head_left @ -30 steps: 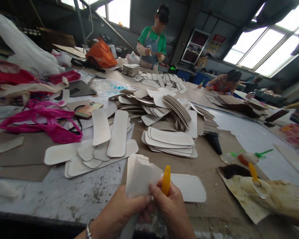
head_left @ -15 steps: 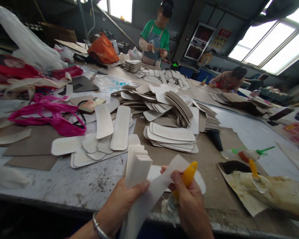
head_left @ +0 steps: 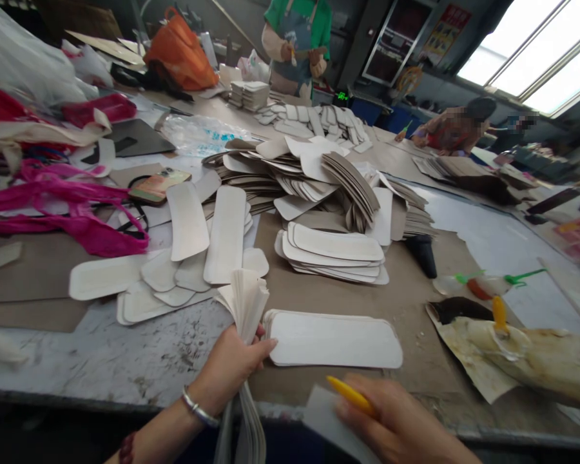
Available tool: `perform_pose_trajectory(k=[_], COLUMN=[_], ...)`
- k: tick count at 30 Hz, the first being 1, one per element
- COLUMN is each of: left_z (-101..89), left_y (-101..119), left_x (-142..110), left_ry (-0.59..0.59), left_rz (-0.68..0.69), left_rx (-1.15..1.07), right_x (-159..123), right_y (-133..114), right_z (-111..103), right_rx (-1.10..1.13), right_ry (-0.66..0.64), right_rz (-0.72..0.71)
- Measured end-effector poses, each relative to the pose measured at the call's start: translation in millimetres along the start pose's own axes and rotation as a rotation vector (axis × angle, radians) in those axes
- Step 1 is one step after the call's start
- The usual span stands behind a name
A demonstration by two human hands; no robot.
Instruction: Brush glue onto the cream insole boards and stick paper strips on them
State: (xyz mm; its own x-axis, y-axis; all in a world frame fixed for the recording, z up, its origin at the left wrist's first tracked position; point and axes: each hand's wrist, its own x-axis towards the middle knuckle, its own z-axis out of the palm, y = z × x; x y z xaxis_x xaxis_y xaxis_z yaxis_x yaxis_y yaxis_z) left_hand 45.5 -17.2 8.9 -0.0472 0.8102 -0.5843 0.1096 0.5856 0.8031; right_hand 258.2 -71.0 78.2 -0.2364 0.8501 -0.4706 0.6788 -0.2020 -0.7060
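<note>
My left hand (head_left: 231, 366) is closed round a fanned bundle of white paper strips (head_left: 245, 301) held upright at the table's near edge. My right hand (head_left: 402, 426) grips a yellow-handled tool (head_left: 350, 395) and holds a single white strip (head_left: 325, 415) low at the table edge. Just beyond both hands a flat stack of white rounded pieces (head_left: 333, 339) lies on brown card.
More white pieces lie spread at left (head_left: 174, 270) and stacked in the middle (head_left: 333, 254). A big heap of card pieces (head_left: 319, 187) sits behind. A glue-smeared sheet with a yellow brush (head_left: 500, 322) lies right. Pink bags (head_left: 72, 216) at left. Other people work at the far side.
My right hand pulled one strip out of the bundle and dropped toward the table edge with it. The view tilted down, and the flat stack in front is uncovered.
</note>
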Motion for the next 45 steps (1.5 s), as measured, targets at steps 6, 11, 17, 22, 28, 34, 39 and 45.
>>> perform_pose_trajectory(k=[6,11,17,22,28,34,39,45], left_z=[1.5,-0.3,-2.9,-3.4,0.4,2.3,3.3,8.4], left_y=[5,2,2,2,10,7,3,4], left_x=[4,8,9,11,13,14,15,13], left_ry=[-0.026,-0.049,-0.063,-0.066,-0.034,-0.017,-0.019,0.029], left_rz=[-0.009,-0.004,-0.031,-0.032,-0.026,-0.037,-0.034,-0.040], left_rx=[0.061,0.096,0.094,0.100,0.148,0.202,0.205,0.213], right_x=[65,92,106,111,111,106,105,105], right_y=[-7,-15,-15,-16,-23,-24,-22,-25], right_z=[7,9,11,13,13,17,20,23], right_rx=[-0.236,-0.278,-0.371,-0.460,-0.561,-0.651,-0.682,-0.705], right_ry=[-0.035,-0.047,-0.038,-0.060,-0.086,-0.051,-0.029,-0.006], right_rz=[-0.065,-0.082,-0.056,-0.026,-0.011,-0.017,-0.026,-0.034])
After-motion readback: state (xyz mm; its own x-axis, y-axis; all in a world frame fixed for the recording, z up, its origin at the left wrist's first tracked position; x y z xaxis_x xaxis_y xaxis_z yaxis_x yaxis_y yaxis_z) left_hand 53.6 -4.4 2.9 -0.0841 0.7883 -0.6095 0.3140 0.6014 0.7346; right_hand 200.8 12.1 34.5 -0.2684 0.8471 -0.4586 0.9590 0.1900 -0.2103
